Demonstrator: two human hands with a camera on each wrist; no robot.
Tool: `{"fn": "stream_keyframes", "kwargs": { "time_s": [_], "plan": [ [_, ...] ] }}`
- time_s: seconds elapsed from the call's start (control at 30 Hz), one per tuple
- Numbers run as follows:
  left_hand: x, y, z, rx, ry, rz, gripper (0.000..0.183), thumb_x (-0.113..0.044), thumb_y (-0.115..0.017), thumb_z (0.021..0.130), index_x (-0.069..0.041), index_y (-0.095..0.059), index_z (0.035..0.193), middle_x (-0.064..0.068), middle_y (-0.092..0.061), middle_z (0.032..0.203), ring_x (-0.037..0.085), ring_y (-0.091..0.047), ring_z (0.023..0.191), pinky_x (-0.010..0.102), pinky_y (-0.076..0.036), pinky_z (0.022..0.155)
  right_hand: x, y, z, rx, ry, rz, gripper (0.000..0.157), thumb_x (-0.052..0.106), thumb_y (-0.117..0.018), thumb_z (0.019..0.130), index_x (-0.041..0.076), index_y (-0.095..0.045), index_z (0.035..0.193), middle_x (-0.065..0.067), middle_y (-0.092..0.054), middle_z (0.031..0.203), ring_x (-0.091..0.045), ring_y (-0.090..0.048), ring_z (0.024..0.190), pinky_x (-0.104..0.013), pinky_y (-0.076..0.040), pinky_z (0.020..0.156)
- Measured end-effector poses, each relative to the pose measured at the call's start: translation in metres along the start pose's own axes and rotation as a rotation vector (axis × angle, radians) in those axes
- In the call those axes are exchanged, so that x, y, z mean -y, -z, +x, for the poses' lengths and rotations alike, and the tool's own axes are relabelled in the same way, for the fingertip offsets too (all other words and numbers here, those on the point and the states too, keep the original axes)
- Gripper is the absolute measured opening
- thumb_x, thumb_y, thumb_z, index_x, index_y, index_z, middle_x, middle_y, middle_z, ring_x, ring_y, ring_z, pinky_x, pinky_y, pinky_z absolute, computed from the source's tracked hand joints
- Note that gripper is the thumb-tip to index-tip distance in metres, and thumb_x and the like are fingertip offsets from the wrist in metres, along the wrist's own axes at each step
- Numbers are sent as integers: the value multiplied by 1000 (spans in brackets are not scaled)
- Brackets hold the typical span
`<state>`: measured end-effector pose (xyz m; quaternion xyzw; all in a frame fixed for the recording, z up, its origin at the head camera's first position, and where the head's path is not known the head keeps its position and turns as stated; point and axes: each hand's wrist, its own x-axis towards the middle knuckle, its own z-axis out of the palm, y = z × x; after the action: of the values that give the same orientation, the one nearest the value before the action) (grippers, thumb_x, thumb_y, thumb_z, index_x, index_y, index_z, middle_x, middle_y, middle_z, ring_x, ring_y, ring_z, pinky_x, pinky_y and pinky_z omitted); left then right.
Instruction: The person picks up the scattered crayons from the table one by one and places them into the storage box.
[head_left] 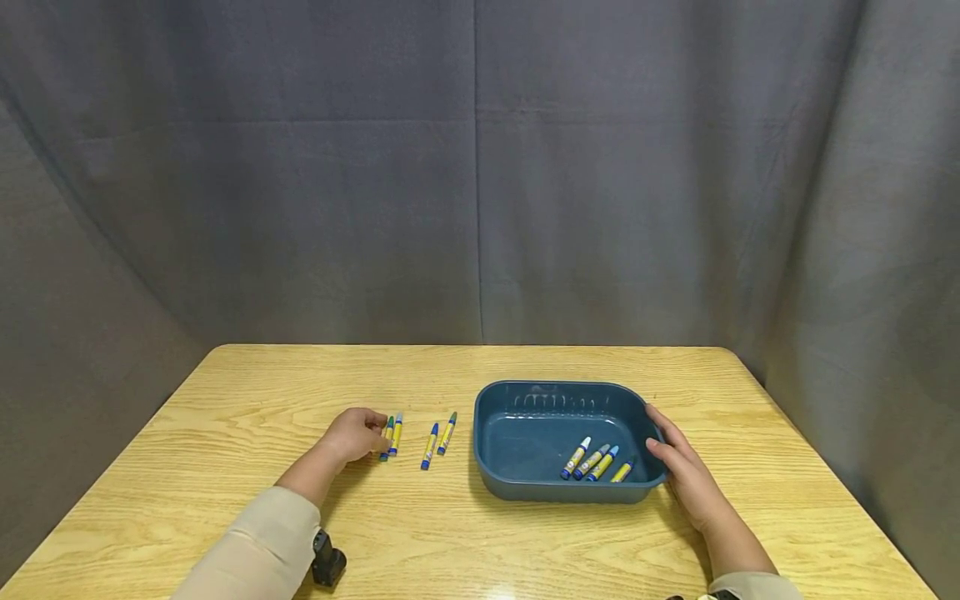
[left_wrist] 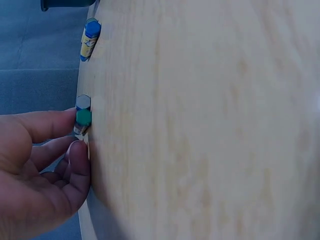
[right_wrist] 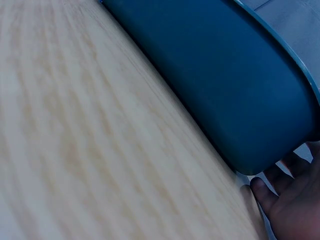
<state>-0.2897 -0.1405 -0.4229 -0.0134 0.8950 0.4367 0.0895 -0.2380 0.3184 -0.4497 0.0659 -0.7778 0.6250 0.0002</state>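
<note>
My left hand (head_left: 357,435) reaches to a pair of crayons lying side by side left of the middle of the table. Its thumb and forefinger pinch the green crayon (left_wrist: 83,118), and a light blue crayon (head_left: 397,433) lies just right of it. At the other side, my right hand (head_left: 687,475) holds a dark blue plastic bin (head_left: 525,492) by its right end, thumb over the rim and fingers along the outside wall. Inside the bin, several crayons (head_left: 602,463) with yellow wrappers lie toward the right front corner.
Between the left hand and the bin lie a blue crayon (head_left: 430,447) and a dark green crayon (head_left: 447,433). All stand on a light wooden table (head_left: 405,533). Grey curtains (head_left: 337,208) hang behind and beside it.
</note>
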Motion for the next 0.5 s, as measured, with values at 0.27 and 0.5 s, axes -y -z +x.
{"fn": "stream_keyframes", "kwargs": {
  "time_s": [0.27,0.5],
  "plan": [
    [-1,0,1,0,-6,77,49,1,-62,81,14,-55,128,28,-60,121,23,-61,88,27,-54,68,3,0,0,-1,-22,5,62,20,-40,103,7,-14,157,-17,-1,165,-38,3,151,3,-25,90],
    [-4,-1,1,-3,-25,155,46,-2,-60,85,15,-55,128,31,-58,125,27,-61,93,30,-54,71,4,0,-1,-5,-23,-1,62,21,-41,103,7,-15,157,-15,0,165,-38,5,151,4,-23,89]
  ]
}}
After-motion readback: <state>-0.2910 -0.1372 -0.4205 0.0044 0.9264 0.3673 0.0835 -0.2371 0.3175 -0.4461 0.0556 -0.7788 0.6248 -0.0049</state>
